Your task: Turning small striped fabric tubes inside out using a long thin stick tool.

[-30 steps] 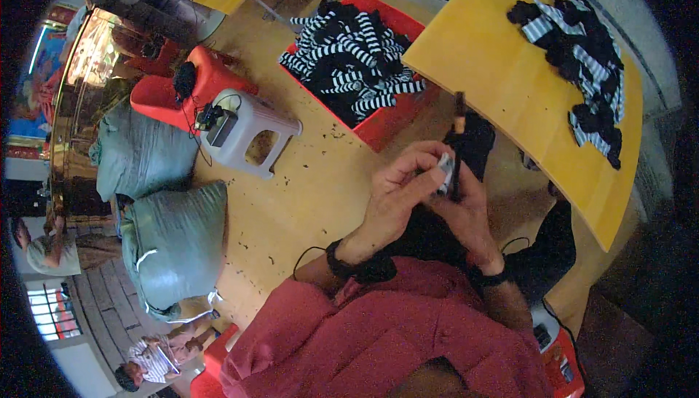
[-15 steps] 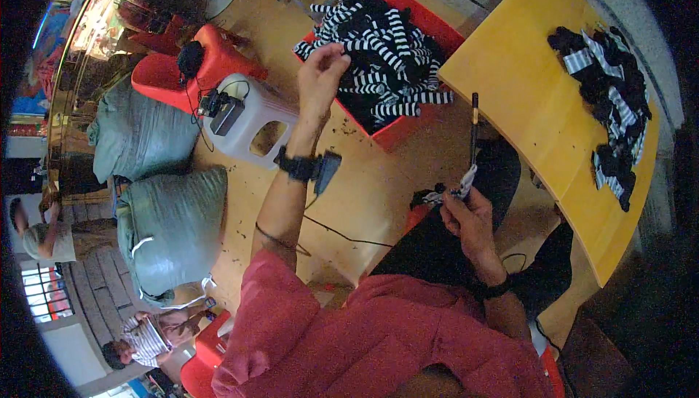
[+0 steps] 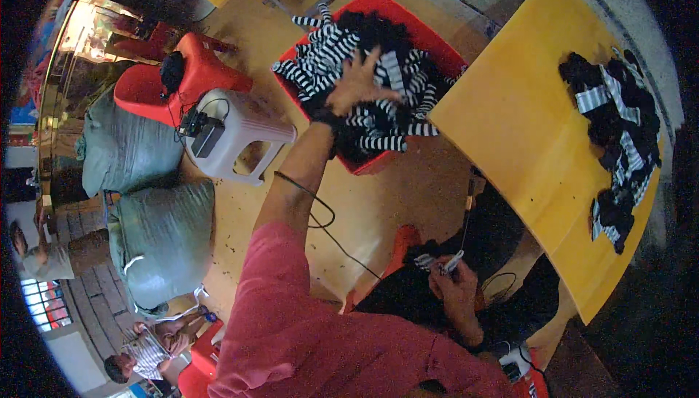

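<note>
While striped cloth is heaped in a red plastic bin [image 3: 445, 47], the left hand [image 3: 360, 81], seen from the head camera, is held over the pile with its fingers spread wide; whether any piece is touched cannot be told. The heap [image 3: 309, 56] is made up of narrow tubes banded in black and white, tangled with fluffy black tufts, and a flat striped patch [image 3: 391, 69] is seen beside the fingers. By the right hand [image 3: 455, 289], low and near the lap, a small striped piece [image 3: 424, 260] with dark, fuzzy edges is pinched at the fingertips. Above them a slim, straight rod [image 3: 467, 220] with a thicker handle is pointed upward; whether it is gripped as well cannot be made out. A dark band [image 3: 333, 125] is worn on the left wrist. To the right, a smooth yellow tabletop [image 3: 502, 121] is strewn with a ragged row of black, fluffy and striped scraps [image 3: 630, 154]. To the left, a pale plastic stool [image 3: 237, 118] is topped by a small black box [image 3: 209, 138], near a rounded red chair [image 3: 196, 70]. Two bulging sacks [image 3: 160, 245] of creased, shiny green fabric are set on the tan floor [image 3: 233, 209], which is flecked with dark bits.
</note>
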